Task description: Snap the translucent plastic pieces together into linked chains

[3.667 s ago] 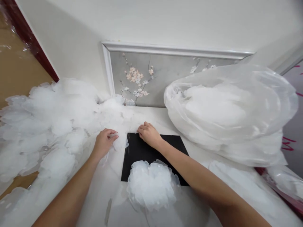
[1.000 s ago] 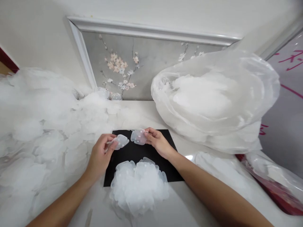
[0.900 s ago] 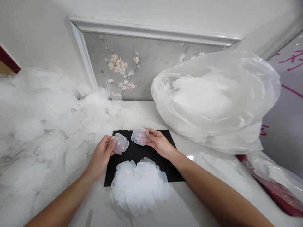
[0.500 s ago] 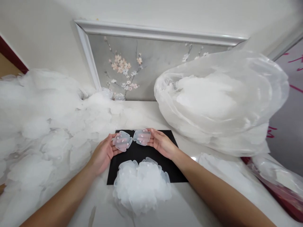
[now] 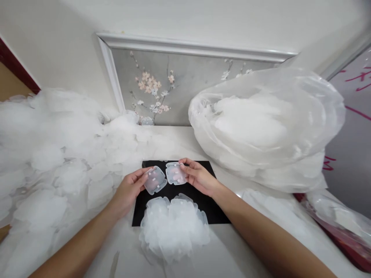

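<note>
Between the thumb and fingers of my left hand [image 5: 131, 189] is a translucent plastic piece [image 5: 155, 180], roughly square with notched edges and small white nubs. My right hand [image 5: 199, 175] pinches a similar translucent plastic piece [image 5: 175, 172] by its right side. The two pieces are held side by side, close together, above a black mat [image 5: 185, 195]. Nearer to me, a heap of the same translucent pieces [image 5: 175, 227] overlaps the mat's front edge. Fingers behind each held piece show faintly through the plastic.
A big spread of translucent pieces [image 5: 58, 154] covers the left side of the white table [image 5: 171, 135]. At the right stands a large clear plastic bag [image 5: 269, 127] full of white pieces. Behind is a framed flower picture [image 5: 188, 85]. Another plastic bag [image 5: 342, 220] lies at the far right.
Both held pieces have come slightly nearer to me and to the right. My left thumb now lies over its piece, which has tilted. The heap has stayed in place.
</note>
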Available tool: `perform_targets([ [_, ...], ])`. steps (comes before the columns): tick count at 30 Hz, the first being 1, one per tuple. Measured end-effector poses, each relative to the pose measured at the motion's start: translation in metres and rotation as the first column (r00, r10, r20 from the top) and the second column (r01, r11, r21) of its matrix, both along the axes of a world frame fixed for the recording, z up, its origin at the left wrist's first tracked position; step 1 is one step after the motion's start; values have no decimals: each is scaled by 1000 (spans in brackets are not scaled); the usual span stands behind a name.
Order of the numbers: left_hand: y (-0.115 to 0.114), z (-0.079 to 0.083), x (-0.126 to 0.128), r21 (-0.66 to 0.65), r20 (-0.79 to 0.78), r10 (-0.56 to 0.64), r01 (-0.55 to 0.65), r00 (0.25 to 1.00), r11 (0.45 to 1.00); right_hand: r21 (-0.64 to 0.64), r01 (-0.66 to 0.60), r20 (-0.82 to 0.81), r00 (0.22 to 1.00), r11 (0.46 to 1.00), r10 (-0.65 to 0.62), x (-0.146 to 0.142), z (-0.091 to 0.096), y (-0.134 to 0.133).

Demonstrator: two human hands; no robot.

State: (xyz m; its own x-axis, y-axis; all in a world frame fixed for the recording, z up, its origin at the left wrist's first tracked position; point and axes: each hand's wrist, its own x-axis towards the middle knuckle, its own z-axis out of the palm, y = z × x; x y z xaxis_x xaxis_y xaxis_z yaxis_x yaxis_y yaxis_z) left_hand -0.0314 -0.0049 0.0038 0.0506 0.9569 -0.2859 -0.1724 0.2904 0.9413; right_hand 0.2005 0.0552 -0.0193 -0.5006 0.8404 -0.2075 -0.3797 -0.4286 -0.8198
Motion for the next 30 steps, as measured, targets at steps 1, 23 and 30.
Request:
perform_targets([
  [1, -2, 3, 0, 7, -43, -15, 15, 999, 1000, 0, -9, 6, 1000, 1000, 9, 0, 2, 0],
  [23, 17, -6, -60, 326, -890, 238, 178, 388, 928, 705, -595, 676, 401, 386, -618, -50, -3, 53],
  [30, 26, -13, -59, 396, -900, 334, 206, 279, 895, 799, -294, 597, 490, 524, -635, -51, 3, 45],
])
